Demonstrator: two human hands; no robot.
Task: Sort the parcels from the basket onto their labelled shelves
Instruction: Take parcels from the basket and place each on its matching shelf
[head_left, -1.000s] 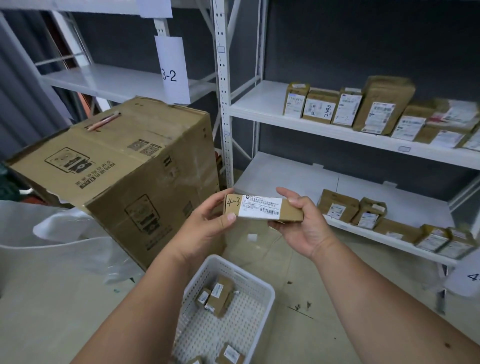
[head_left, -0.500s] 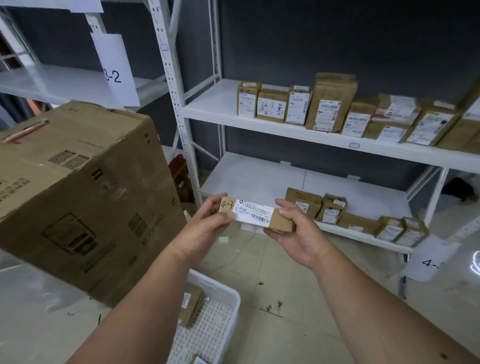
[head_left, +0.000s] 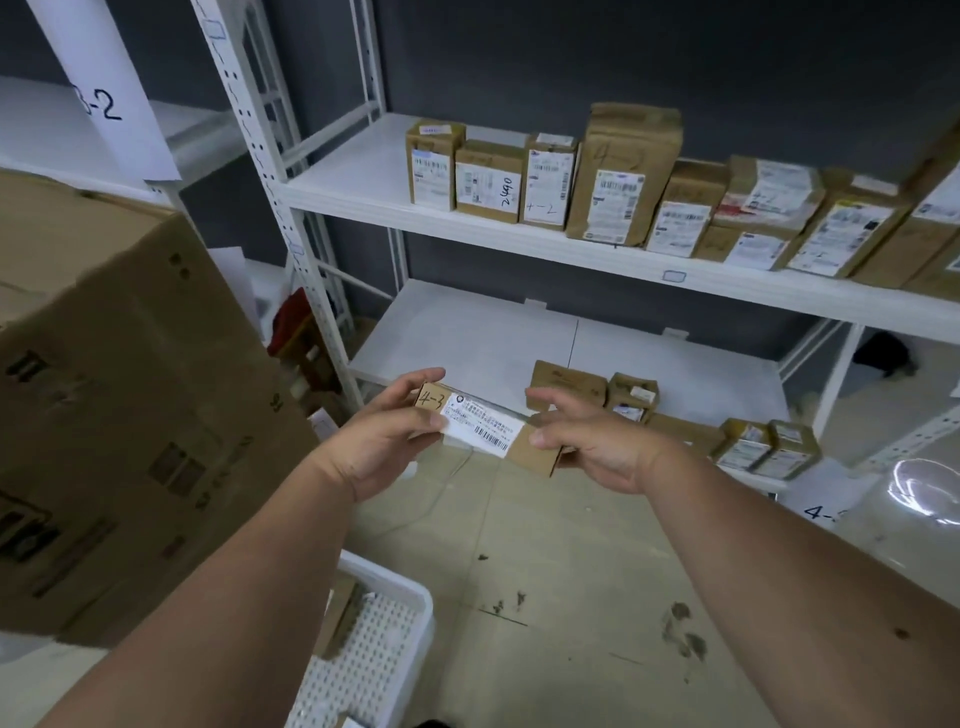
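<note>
A slim brown parcel with a white barcode label and "4-3" handwritten on its left end is held level between both hands, above the floor in front of the rack. My left hand pinches its left end between thumb and fingers. My right hand grips its right end, thumb on top. Just behind the parcel runs the low white shelf, with several small parcels along its front. The white perforated basket sits at the bottom, partly hidden by my left arm, a parcel inside.
A large cardboard box fills the left side, close to my left arm. The upper shelf carries a row of labelled parcels. A paper sign reading "3-2" hangs upper left; a "4-" sign hangs low right.
The view has swung right and closer to the rack; the big box and basket have slid left and down. Both hands keep hold of the parcel, now nearer the low shelf.
</note>
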